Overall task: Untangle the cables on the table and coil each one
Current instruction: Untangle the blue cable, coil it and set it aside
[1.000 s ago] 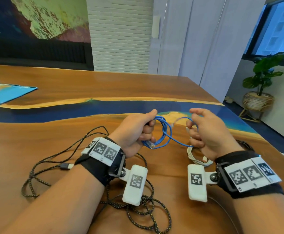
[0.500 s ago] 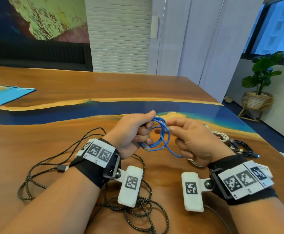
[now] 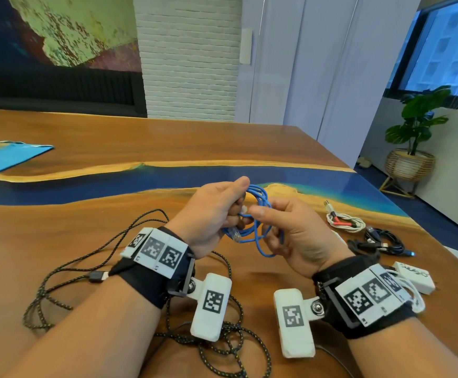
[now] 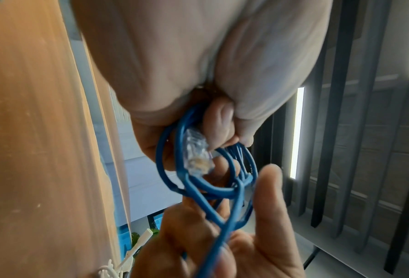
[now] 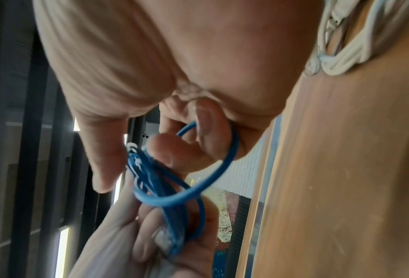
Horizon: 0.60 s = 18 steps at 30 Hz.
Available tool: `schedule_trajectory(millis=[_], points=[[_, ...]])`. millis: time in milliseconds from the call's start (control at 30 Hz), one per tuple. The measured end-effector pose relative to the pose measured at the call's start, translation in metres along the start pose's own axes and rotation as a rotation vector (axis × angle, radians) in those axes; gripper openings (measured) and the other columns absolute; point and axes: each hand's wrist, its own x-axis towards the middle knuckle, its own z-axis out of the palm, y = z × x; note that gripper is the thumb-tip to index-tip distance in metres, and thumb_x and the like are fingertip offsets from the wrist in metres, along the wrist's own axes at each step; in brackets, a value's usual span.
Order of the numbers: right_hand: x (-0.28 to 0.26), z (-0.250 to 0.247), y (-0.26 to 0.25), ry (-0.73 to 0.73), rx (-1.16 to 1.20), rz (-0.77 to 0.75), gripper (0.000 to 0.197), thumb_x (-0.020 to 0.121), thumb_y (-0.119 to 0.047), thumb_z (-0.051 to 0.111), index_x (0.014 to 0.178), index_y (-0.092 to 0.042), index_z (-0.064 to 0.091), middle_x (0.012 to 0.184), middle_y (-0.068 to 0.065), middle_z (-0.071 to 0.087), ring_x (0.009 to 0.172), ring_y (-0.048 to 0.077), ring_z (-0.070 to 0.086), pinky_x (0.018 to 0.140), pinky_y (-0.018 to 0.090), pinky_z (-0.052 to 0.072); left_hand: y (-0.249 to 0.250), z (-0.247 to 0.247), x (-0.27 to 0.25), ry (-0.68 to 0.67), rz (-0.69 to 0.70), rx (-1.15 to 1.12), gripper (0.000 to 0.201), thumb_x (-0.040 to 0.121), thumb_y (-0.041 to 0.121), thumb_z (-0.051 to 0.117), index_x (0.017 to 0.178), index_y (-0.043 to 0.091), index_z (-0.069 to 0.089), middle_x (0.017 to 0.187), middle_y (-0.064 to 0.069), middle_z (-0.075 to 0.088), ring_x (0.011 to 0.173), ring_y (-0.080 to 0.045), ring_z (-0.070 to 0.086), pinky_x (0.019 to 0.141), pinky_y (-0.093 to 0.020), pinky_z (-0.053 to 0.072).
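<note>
A blue network cable (image 3: 260,214) is wound into a small coil held above the wooden table (image 3: 113,148). My left hand (image 3: 214,211) grips the coil's left side, and a clear plug (image 4: 196,152) hangs by its fingers. My right hand (image 3: 290,230) pinches the cable's free end at the coil, with one strand looped round a curled finger (image 5: 213,131). A black braided cable (image 3: 59,274) lies loose and tangled on the table under my left forearm.
To the right on the table lie a coiled white cable with red ends (image 3: 345,222), a bundle of black cables (image 3: 377,241) and a white charger block (image 3: 413,276). A blue sheet (image 3: 7,159) lies at the far left. A potted plant (image 3: 413,137) stands beyond the table.
My right hand has moved left to the coil, bringing the free length of blue cable in against the loops. The left hand keeps its grip and has barely moved.
</note>
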Motion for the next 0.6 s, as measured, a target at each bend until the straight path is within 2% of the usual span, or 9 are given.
schedule_trajectory(millis=[67,133,233,333,400,467,533,567,600], points=[[0.002,0.008,0.003,0.021,-0.004,0.005,0.011,0.078,-0.022,0.083,0.078,-0.013,0.076,0.072,0.014,0.067,0.056,0.022,0.054,0.05,0.028,0.04,-0.004,0.001,0.001,-0.024,0.025,0.017,0.038,0.105,0.035,0.051,0.088,0.002,0.053,0.067,-0.009,0.032,0.046,-0.01,0.033,0.051,-0.022,0.033],[0.004,0.013,0.004,0.013,0.022,0.013,0.017,0.076,-0.019,0.082,0.07,-0.008,0.07,0.073,0.016,0.067,0.069,0.029,0.062,0.068,0.035,0.052,-0.008,0.002,0.003,-0.035,0.041,0.057,0.044,0.103,0.039,0.055,0.089,-0.003,0.054,0.074,-0.014,0.037,0.053,-0.017,0.036,0.048,-0.023,0.034],[0.005,0.013,0.003,0.004,0.0,0.02,0.018,0.083,-0.006,0.076,0.072,0.002,0.064,0.076,0.019,0.068,0.078,0.031,0.066,0.08,0.042,0.053,-0.011,0.004,0.004,0.004,0.052,0.093,0.041,0.104,0.037,0.052,0.074,0.009,0.048,0.06,-0.009,0.037,0.049,-0.016,0.033,0.051,-0.028,0.032],[0.004,0.017,0.004,0.02,-0.084,0.01,0.024,0.084,0.001,0.074,0.069,-0.015,0.066,0.077,0.013,0.068,0.088,0.038,0.067,0.09,0.054,0.053,-0.008,0.003,0.005,0.031,0.09,0.085,0.04,0.105,0.037,0.051,0.075,0.011,0.045,0.058,-0.003,0.035,0.057,-0.025,0.035,0.056,-0.035,0.032],[0.006,0.02,0.008,0.061,-0.132,-0.007,0.023,0.084,0.003,0.071,0.076,-0.015,0.06,0.081,0.012,0.067,0.096,0.044,0.069,0.089,0.056,0.054,-0.007,0.002,0.005,0.053,0.114,0.083,0.038,0.106,0.037,0.049,0.079,0.01,0.046,0.058,-0.001,0.029,0.06,-0.028,0.025,0.057,-0.035,0.029],[0.006,0.022,0.009,0.104,-0.121,-0.011,0.028,0.088,0.009,0.06,0.079,-0.017,0.058,0.083,0.008,0.068,0.098,0.039,0.07,0.083,0.05,0.054,-0.006,0.002,0.005,0.077,0.135,0.07,0.037,0.107,0.037,0.047,0.081,0.011,0.046,0.059,0.0,0.025,0.061,-0.029,0.016,0.062,-0.039,0.028],[0.005,0.024,0.006,0.123,-0.067,0.0,0.031,0.09,0.012,0.05,0.088,-0.017,0.064,0.085,0.004,0.071,0.092,0.029,0.069,0.082,0.047,0.054,-0.005,0.003,0.004,0.094,0.153,0.052,0.038,0.108,0.036,0.045,0.077,0.013,0.042,0.059,0.002,0.026,0.054,-0.019,0.018,0.069,-0.04,0.034],[0.005,0.026,0.006,0.139,-0.036,0.006,0.034,0.09,0.011,0.048,0.095,-0.017,0.066,0.087,0.003,0.072,0.091,0.025,0.069,0.083,0.046,0.054,-0.005,0.003,0.004,0.106,0.163,0.048,0.038,0.108,0.035,0.045,0.076,0.014,0.041,0.058,0.003,0.026,0.051,-0.016,0.021,0.069,-0.036,0.037],[0.005,0.027,0.007,0.165,-0.006,0.004,0.035,0.09,0.01,0.048,0.103,-0.017,0.066,0.093,0.005,0.072,0.092,0.024,0.068,0.083,0.045,0.053,-0.004,0.003,0.004,0.111,0.176,0.047,0.038,0.108,0.034,0.045,0.077,0.013,0.042,0.058,0.004,0.026,0.05,-0.014,0.022,0.062,-0.031,0.037]])
